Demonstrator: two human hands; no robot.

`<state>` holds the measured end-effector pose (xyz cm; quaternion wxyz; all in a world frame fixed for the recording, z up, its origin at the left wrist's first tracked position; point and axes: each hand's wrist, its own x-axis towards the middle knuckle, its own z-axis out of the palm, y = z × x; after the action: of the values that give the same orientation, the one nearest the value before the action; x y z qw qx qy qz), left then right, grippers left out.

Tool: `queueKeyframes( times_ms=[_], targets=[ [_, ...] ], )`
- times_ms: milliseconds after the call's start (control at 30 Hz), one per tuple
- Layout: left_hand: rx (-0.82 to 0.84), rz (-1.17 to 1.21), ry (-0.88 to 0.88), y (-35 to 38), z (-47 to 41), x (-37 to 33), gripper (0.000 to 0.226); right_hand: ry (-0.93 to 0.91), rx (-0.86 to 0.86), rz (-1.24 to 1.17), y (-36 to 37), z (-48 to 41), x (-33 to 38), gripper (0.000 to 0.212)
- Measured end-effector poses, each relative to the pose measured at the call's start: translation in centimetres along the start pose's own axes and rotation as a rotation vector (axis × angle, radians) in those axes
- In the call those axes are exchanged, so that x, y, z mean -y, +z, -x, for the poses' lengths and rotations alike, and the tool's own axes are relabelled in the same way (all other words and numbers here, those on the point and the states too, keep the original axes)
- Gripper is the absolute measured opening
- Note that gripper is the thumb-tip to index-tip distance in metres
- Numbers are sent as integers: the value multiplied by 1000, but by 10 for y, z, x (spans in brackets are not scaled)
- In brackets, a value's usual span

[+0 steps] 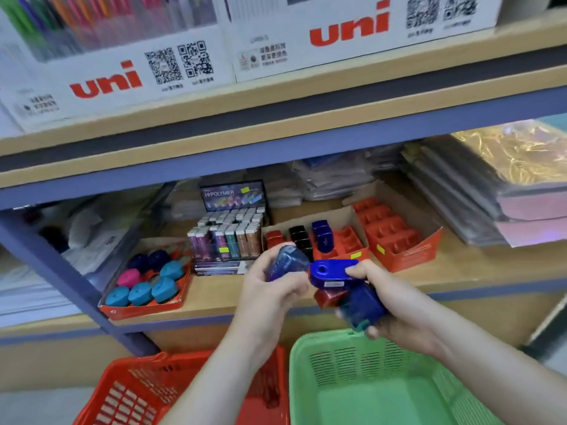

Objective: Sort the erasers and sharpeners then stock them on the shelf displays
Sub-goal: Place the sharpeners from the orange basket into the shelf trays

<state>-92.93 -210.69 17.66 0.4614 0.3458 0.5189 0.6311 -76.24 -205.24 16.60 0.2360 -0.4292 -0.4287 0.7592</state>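
My left hand (pixel 270 283) grips a translucent blue sharpener (pixel 287 261) in front of the shelf. My right hand (pixel 389 305) holds a cluster of sharpeners: a solid blue one (pixel 333 271) on top, a red one (pixel 329 297) and a dark blue-green one (pixel 362 305) beneath. Behind them on the shelf an orange display box (pixel 346 240) carries red, black and blue sharpeners in its slots. A second orange tray (pixel 395 237) to its right has bare slots. The Hi-Polymer eraser display (pixel 228 237) stands to the left.
An orange tray of round blue, teal and pink sharpeners (pixel 147 280) sits at the shelf's left. A green basket (pixel 386 381) and a red basket (pixel 147 391) stand below my hands. Stacked wrapped paper goods (pixel 478 191) fill the right; white uni boxes (pixel 129 65) line the upper shelf.
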Motion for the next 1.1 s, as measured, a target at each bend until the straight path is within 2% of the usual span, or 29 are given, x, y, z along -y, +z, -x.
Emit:
queueKeyframes(
  times_ms=[67, 100, 200, 300, 500, 667, 833, 1000, 1100],
  targets=[
    [3, 116, -129, -1, -7, -2, 44, -14, -29, -169, -12, -5, 4, 37],
    [16, 120, -180, -1, -9, -2, 41, -19, -37, -231, -17, -8, 5, 38],
    [75, -164, -259, 17, -8, 3, 23, -17, -40, -287, -24, -11, 8, 37],
    [101, -435, -184, 43, -15, 11, 33, -38, -14, -274, -31, -12, 12, 38],
    [219, -556, -227, 56, -41, 5, 5, -98, -45, -104, -53, -6, 24, 32],
    [330, -690, -200, 63, -56, 5, 9, -168, -13, -126, -59, -3, 26, 23],
    [409, -510, -261, 79, -50, 10, 32, -250, -25, -57, -66, -1, 33, 21],
    [336, -418, -319, 81, -57, 15, 23, -262, 11, -84, -75, 3, 38, 24],
    [230, -273, -272, 82, -58, 22, 20, -313, -5, -185, -83, 6, 42, 23]
  ],
)
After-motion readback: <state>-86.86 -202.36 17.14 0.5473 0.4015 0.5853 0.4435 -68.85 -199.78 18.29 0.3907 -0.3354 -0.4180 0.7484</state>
